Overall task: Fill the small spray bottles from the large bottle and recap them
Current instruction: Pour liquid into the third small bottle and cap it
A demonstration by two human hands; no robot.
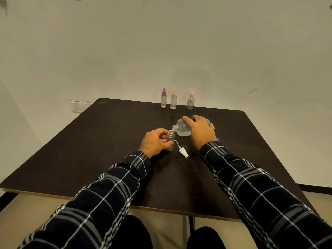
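I see the left hand (154,141) gripping an uncapped small bottle (170,139) upright; the right hand (200,132) grasps the large bottle (181,129), tipped, mouth at the smaller opening.

left hand (155,141): fingers curled, pinching | right hand (199,131): palm down, apparently gripping | both forearms outstretched

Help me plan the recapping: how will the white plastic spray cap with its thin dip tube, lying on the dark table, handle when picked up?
The white plastic spray cap looks small, so it is probably very light. Its thin dip tube curves, so it likely flexes. Lying on its side, the round cap may roll if nudged.
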